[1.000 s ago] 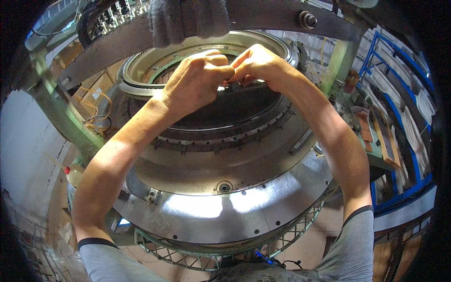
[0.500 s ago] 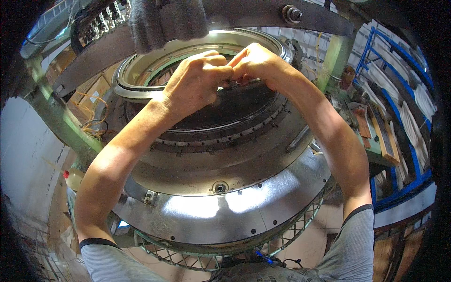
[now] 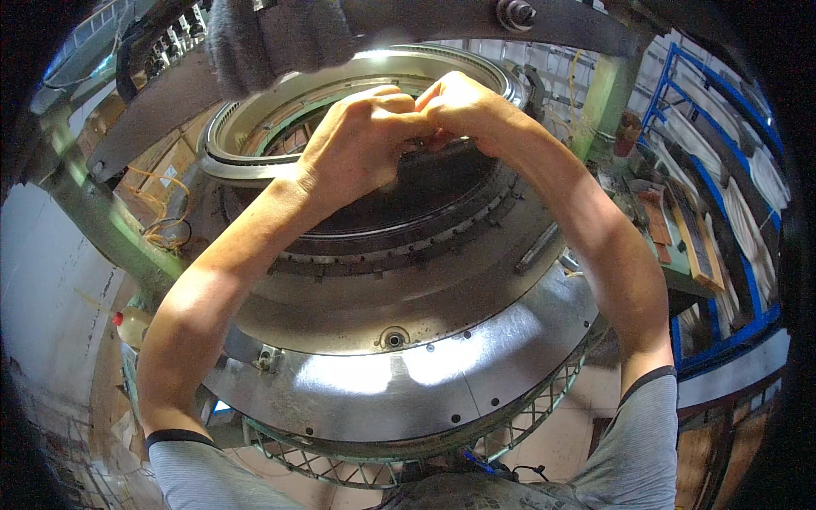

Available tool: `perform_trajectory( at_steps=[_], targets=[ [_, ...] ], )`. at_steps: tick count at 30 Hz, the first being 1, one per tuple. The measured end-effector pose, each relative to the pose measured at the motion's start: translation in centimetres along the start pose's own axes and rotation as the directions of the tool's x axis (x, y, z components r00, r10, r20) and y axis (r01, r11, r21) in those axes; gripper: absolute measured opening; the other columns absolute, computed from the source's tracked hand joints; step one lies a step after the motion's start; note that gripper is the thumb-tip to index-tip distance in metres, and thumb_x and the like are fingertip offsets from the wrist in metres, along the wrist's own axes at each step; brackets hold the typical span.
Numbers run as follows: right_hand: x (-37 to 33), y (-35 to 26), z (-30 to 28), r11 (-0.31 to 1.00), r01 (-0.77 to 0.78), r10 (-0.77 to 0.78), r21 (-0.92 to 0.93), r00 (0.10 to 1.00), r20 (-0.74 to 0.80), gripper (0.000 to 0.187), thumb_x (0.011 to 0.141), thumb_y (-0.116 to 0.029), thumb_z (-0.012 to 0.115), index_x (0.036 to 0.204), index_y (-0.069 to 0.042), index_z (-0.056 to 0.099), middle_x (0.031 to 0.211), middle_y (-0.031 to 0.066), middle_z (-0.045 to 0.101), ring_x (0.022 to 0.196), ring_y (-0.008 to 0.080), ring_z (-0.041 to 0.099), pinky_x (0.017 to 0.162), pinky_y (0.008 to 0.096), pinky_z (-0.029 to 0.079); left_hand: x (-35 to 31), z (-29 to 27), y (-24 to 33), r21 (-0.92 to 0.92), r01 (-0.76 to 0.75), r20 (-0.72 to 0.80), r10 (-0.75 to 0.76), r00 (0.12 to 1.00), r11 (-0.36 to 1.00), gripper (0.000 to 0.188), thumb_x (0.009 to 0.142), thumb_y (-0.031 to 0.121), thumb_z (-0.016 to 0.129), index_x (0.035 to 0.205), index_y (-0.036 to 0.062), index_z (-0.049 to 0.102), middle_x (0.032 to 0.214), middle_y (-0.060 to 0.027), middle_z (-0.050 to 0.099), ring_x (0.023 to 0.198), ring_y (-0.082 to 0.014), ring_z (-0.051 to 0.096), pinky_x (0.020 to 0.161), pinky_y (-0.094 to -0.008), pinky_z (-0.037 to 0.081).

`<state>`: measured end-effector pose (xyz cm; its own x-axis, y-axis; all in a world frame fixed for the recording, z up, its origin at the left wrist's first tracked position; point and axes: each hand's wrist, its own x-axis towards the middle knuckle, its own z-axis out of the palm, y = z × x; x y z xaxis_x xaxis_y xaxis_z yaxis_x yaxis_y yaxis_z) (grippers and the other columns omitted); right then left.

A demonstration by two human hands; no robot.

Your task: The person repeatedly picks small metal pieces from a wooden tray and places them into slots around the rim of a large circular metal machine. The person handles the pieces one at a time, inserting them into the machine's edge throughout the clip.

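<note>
Silver-grey metal is seen on the round machine (image 3: 408, 308), by which mid-view is filled. Near its far side, a pale ring (image 3: 246, 170) is partly hidden by the left hand (image 3: 361, 138). Above the machine, this hand and the right hand (image 3: 467, 110) are curled and held together; whether anything is gripped cannot be told.

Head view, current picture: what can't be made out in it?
All in the head view:
Whether the bare left hand and bare right hand pinch anything: their curled fingers hide it.
Part of the near rim of the shiny round metal ring: behind the hands.
Top of the grey fuzzy bundle: cut off by the upper edge.
Right side of the cream-coloured bottle with a red cap: behind the left forearm.
</note>
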<state>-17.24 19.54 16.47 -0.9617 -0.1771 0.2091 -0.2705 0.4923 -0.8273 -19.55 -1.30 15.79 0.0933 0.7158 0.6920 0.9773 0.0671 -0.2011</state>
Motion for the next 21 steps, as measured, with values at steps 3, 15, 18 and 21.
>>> perform_trajectory(
  at_steps=[3,15,18,21],
  targets=[
    [0.0,0.2,-0.2,0.999,0.037,-0.037,-0.004,0.999,0.013,0.023,0.079,-0.006,0.065,0.094,0.003,0.079,0.079,0.0098,0.073,0.067,0.0154,0.066,0.063,0.0291,0.055,0.1,-0.1,0.1,0.024,0.033,0.055,-0.035,0.998,0.999,0.033,0.070,-0.001,0.070,0.102,0.0061,0.074,0.088,-0.0109,0.065,0.088,-0.0322,0.067,0.082,-0.0415,0.056],
    [-0.6,-1.4,0.1,0.999,0.025,-0.024,-0.040,1.000,0.012,0.022,0.072,-0.005,0.076,0.093,0.001,0.081,0.075,0.0091,0.072,0.064,0.0164,0.066,0.062,0.0286,0.054,-0.1,-0.7,-0.3,0.051,0.042,0.072,-0.046,0.996,0.998,0.016,0.074,-0.002,0.073,0.088,0.0040,0.068,0.084,-0.0119,0.062,0.085,-0.0336,0.066,0.075,-0.0429,0.054],
    [-0.7,-1.2,0.1,0.998,0.054,-0.054,-0.014,0.998,0.027,0.022,0.072,-0.006,0.076,0.092,0.002,0.081,0.074,0.0090,0.072,0.064,0.0165,0.066,0.062,0.0289,0.054,0.0,-0.6,-0.4,0.024,0.017,0.052,-0.018,0.998,1.000,0.016,0.074,-0.001,0.073,0.088,0.0041,0.067,0.083,-0.0117,0.062,0.084,-0.0337,0.066,0.075,-0.0430,0.054],
    [-0.5,-1.1,0.1,1.000,0.028,-0.027,-0.007,0.999,0.017,0.022,0.071,-0.007,0.076,0.091,0.002,0.080,0.074,0.0086,0.071,0.064,0.0164,0.066,0.062,0.0292,0.055,0.1,-0.4,-0.4,0.035,0.018,0.054,-0.020,0.998,0.999,0.016,0.074,-0.002,0.073,0.088,0.0042,0.067,0.083,-0.0115,0.061,0.083,-0.0339,0.065,0.074,-0.0431,0.054]
  ],
)
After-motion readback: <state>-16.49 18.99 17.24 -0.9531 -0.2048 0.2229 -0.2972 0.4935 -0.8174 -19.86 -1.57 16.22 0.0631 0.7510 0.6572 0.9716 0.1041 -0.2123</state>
